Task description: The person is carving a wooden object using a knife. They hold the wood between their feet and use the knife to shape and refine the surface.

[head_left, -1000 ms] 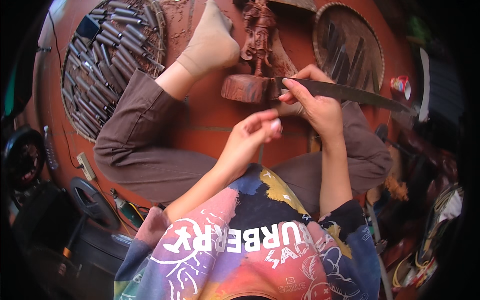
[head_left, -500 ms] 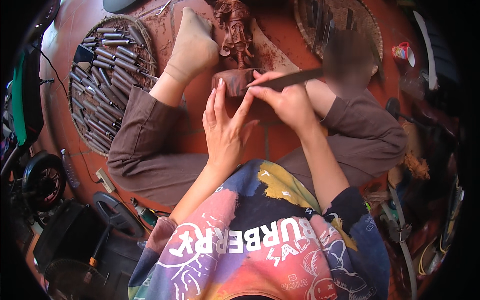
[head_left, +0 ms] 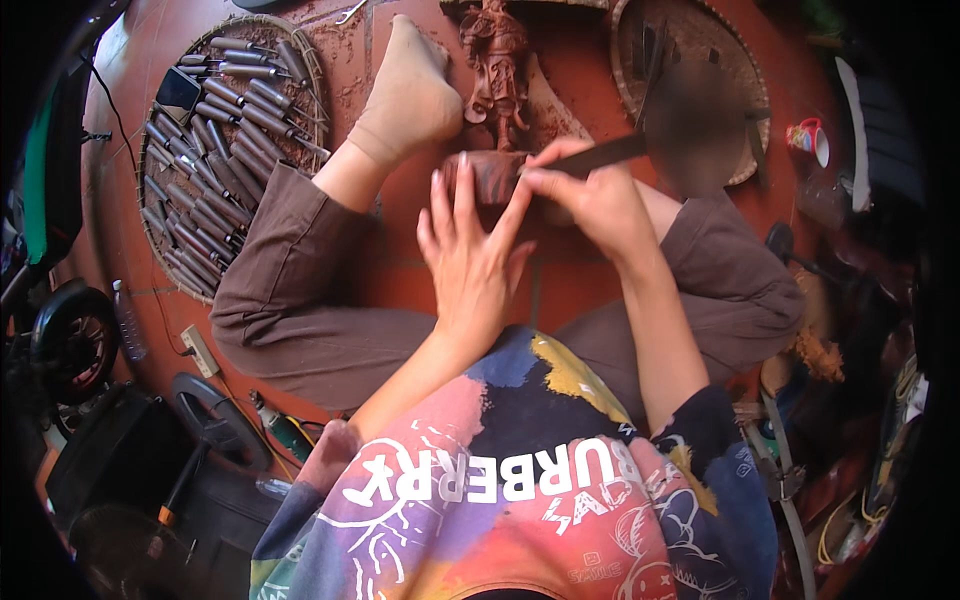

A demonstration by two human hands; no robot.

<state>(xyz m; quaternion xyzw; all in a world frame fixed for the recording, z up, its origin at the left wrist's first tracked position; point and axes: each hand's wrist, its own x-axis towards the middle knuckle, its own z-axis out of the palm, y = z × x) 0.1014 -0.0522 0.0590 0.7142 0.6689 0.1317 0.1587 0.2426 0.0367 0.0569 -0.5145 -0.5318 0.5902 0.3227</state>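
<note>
A carved reddish-brown wooden figure [head_left: 497, 70] stands on a rounded block base [head_left: 488, 180] in front of me, between my legs. My left hand [head_left: 470, 260] lies against the near side of the base, fingers spread, its fingertips touching the wood. Its index finger reaches to the tip of a dark, long-handled carving tool [head_left: 605, 154]. My right hand [head_left: 605, 205] is closed round that tool near its tip, which meets the right side of the base. The tool's far end runs into a blurred dark patch, so its full shape is hidden.
A round woven basket [head_left: 323, 125] full of carving tools stands at the left. Another basket [head_left: 762, 105] with a few dark tools is at the far right, near a red patterned cup [head_left: 806, 140]. A power strip [head_left: 199, 350] and cable lie left of my knee.
The view has shifted, so the figure, the baskets' contents and both hands appear a little further right and lower. Both hands keep their places on the base and the tool.
</note>
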